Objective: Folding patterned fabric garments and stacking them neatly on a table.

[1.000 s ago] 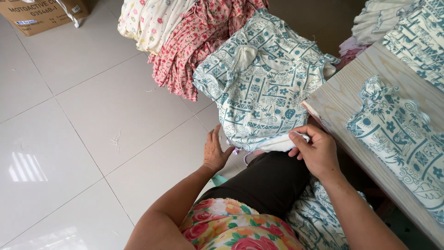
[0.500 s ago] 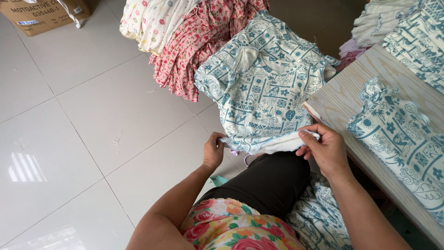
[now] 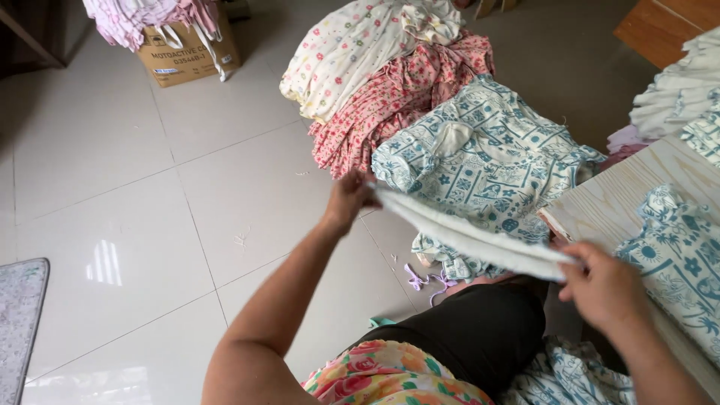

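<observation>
Left hand (image 3: 346, 201) & right hand (image 3: 604, 289) each pinch shut on one end of a white strip (image 3: 469, 238) stretched taut above the teal-print pile (image 3: 487, 161) on the floor; best kept flat w/ even tension, no twist.

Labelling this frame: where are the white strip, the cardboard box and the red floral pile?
White strip (image 3: 469, 238), head view, mid-length.
Cardboard box (image 3: 187, 58), head view, front face.
Red floral pile (image 3: 390, 105), head view, middle.
</observation>
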